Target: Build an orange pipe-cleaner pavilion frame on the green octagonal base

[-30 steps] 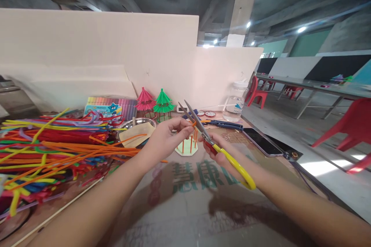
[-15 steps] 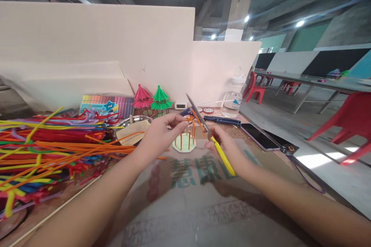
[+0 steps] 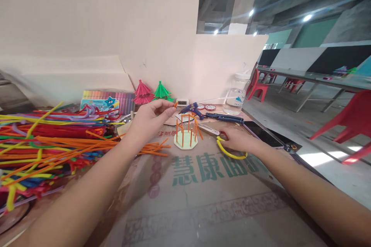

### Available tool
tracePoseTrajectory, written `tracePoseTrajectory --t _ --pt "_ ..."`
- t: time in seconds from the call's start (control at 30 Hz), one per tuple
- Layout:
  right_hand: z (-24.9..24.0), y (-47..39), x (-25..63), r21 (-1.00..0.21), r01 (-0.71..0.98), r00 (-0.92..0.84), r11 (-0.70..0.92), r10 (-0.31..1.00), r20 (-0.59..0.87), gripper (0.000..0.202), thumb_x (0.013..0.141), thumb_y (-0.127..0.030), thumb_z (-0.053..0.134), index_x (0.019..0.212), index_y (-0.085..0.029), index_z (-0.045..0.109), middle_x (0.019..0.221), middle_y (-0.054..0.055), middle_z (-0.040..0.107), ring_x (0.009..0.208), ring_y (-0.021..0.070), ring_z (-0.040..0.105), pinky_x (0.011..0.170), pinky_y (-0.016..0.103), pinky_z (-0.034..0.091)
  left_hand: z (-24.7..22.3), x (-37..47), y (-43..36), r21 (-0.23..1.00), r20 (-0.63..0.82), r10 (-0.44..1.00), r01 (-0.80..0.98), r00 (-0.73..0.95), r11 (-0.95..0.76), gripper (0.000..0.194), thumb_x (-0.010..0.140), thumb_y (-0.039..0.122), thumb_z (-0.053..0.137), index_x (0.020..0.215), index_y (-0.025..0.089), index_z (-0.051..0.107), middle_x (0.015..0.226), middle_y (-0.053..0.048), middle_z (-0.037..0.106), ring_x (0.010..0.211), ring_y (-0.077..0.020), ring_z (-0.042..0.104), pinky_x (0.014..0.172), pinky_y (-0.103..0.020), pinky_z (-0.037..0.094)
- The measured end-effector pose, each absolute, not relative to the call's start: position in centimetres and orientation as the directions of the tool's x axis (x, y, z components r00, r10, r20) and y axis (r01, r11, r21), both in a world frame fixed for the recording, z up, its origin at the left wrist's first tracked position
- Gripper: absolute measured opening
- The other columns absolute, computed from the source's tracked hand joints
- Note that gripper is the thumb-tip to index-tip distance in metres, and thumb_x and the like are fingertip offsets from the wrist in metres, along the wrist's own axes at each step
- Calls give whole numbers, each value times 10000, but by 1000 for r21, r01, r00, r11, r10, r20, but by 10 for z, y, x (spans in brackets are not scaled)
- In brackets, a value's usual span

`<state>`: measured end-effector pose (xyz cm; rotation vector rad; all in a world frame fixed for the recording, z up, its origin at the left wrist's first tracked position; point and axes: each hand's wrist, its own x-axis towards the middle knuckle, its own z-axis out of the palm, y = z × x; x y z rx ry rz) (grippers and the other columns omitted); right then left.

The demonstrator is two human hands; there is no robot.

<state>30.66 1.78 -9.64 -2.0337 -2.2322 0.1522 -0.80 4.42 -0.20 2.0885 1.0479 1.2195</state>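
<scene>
Between the thumb and fingertips of my left hand (image 3: pixel 155 119) is a short orange pipe cleaner piece (image 3: pixel 176 104), most of it hidden. My right hand (image 3: pixel 237 139) is low over the table at right, its fingers on the yellow handles of the scissors (image 3: pixel 216 133). The blades point left and away. Between my hands stands a pale green octagonal base (image 3: pixel 185 141) with several upright orange stems around its edge. Orange lengths join the tops of some stems, and one slanting piece hangs at the right side.
Loose pipe cleaners (image 3: pixel 58 144) are heaped at left. Behind are a marker set (image 3: pixel 107 102), red (image 3: pixel 143 92) and green (image 3: pixel 161 90) tree-like crafts, a small clock (image 3: pixel 182 102) and a blue glue gun (image 3: pixel 193 110). A bottle (image 3: pixel 237 94), dark blue-handled tool (image 3: pixel 224 117) and phone (image 3: pixel 262 135) line the right.
My right hand has lowered the scissors to the table beside the base. My left hand has lifted away from the stems, up and left, with the small orange piece.
</scene>
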Motion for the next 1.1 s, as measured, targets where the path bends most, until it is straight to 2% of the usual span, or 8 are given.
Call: tracePoseTrajectory --t 0.17,0.27,0.37,0.47,0.67,0.9,1.0,1.1 --pt "-91 19 313 -135 978 -158 158 987 8 387 849 -421 671 1175 -220 720 1206 145 718 1117 315 665 917 350 480 -3 -11 48 727 492 811 363 317 -583 304 848 477 664 882 177 692 859 -17 718 775 -162 630 715 -274 460" --pt "-81 39 309 -286 949 -114 132 990 78 434 888 -462 620 1219 -197 710 1223 147 724 1088 326 684 915 374 500 -3 -12 49 737 476 819 363 319 -570 299 837 461 675 900 169 688 845 -18 706 753 -157 625 682 -265 452" --pt "-76 77 297 -404 904 -87 138 986 142 478 902 -415 618 1331 -207 642 1277 115 712 1123 294 678 923 340 508 -5 -11 50 755 475 817 325 328 -569 344 837 415 671 1080 171 665 829 -13 688 752 -160 637 669 -262 460" --pt "-81 121 281 -491 863 -30 121 982 189 554 882 -349 665 1394 -160 577 1339 144 674 1147 279 668 938 339 515 -6 -11 52 761 465 810 305 359 -572 390 853 358 625 1201 183 606 751 12 636 721 -163 637 653 -265 465" --pt "-109 177 258 -618 781 13 91 987 162 496 868 -327 736 1312 -149 605 1243 121 710 1049 240 690 894 335 551 0 -12 50 742 420 825 382 378 -552 216 855 331 545 939 182 677 751 0 653 757 -163 621 727 -277 472" --pt "-125 179 258 -660 751 119 -24 988 100 375 974 -372 615 1294 -177 594 1300 100 612 1095 234 642 910 460 568 2 -19 52 716 306 850 484 429 -502 296 859 392 541 1005 206 718 833 -14 708 761 -187 640 672 -288 473" --pt "-114 163 262 -684 730 168 -9 972 166 329 950 -321 640 1230 -150 619 1192 111 684 1021 226 671 882 395 565 -3 -21 57 633 293 845 572 447 -522 307 873 356 513 1030 216 736 952 -30 732 845 -206 664 745 -317 502" --pt "-96 141 268 -709 705 228 5 945 234 247 908 -306 648 1088 -136 648 918 98 757 803 212 698 757 319 551 -12 -20 65 463 374 816 674 440 -575 326 891 305 480 1034 206 755 1022 -53 716 925 -217 655 833 -344 500"
